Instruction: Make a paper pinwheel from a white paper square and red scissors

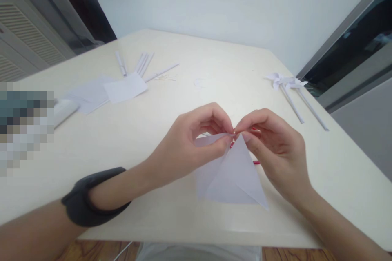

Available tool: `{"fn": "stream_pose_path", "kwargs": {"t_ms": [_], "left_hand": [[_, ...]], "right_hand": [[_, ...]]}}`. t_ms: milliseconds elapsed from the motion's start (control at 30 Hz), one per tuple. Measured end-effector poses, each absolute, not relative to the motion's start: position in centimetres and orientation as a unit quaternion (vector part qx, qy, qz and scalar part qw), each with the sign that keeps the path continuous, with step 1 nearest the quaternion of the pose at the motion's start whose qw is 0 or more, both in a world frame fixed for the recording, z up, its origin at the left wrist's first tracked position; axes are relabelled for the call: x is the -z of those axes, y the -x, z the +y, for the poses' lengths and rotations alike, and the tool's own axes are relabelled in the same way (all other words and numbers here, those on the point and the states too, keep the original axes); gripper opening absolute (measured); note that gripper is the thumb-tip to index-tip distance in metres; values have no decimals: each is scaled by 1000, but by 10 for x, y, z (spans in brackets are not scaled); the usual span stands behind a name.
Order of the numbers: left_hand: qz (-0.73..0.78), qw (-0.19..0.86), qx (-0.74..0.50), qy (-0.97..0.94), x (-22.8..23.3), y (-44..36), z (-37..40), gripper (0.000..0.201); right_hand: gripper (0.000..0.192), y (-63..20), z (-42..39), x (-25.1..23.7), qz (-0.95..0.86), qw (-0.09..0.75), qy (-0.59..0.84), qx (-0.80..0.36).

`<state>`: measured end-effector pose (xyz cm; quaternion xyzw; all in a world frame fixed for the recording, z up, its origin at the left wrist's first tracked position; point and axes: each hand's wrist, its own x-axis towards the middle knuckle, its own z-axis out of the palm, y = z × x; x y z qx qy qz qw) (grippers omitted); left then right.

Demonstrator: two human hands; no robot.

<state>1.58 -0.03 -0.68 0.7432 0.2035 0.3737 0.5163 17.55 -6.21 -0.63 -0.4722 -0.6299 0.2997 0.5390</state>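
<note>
- Grip of the left hand, right of centre in the frame, is closed, thumb and fingertips pinching the upper edge of a folded white paper.
- Grip of the right hand is closed too, thumb and forefinger meeting at the paper's peak, just beside the left fingertips; whether they also pinch something small there is too hidden to tell.
- Folded white paper hangs below both hands in the lower middle of the frame, its flaps spreading in pointed triangles over the table.
- Something red shows in bits behind the paper and the right hand; most of it is covered, so its shape is unclear.
- Dark wristband circles the left wrist, lower left of the frame.
- Two white pinwheels lie at the right of the frame, heads side by side, their sticks slanting down to the right.
- White sheets lie toward the upper left, partly overlapping, with rolled paper sticks just above them.
- Small pale scraps lie right of those sheets.
- White wall stands behind the table at the top of the frame.
</note>
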Motion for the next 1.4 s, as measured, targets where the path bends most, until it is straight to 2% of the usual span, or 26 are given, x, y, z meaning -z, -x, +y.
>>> {"fn": "stream_pose_path", "kwargs": {"t_ms": [133, 267, 400, 600, 833, 1100, 1400], "left_hand": [[213, 558, -360, -716, 8, -17, 2, 5], [209, 571, -355, -710, 8, -17, 1, 5], [208, 558, -346, -725, 8, -17, -1, 8], [231, 512, -338, -755, 9, -15, -2, 7], [256, 423, -328, -805, 6, -15, 0, 8], [268, 385, -316, -825, 11, -18, 2, 6], [263, 415, -353, -796, 6, -15, 4, 8]], "right_hand": [[10, -178, -61, 2, -619, 541, 478, -310], [6, -180, -57, 2, -606, 508, 492, -364], [10, -182, -57, 3, -609, 495, 471, -403], [3, -182, -59, 0, -600, 458, 487, -440], [3, -180, -60, -2, -610, 450, 494, -425], [9, -178, -60, 8, -665, 474, 483, -316], [11, -178, -68, -5, -663, 522, 439, -308]]}}
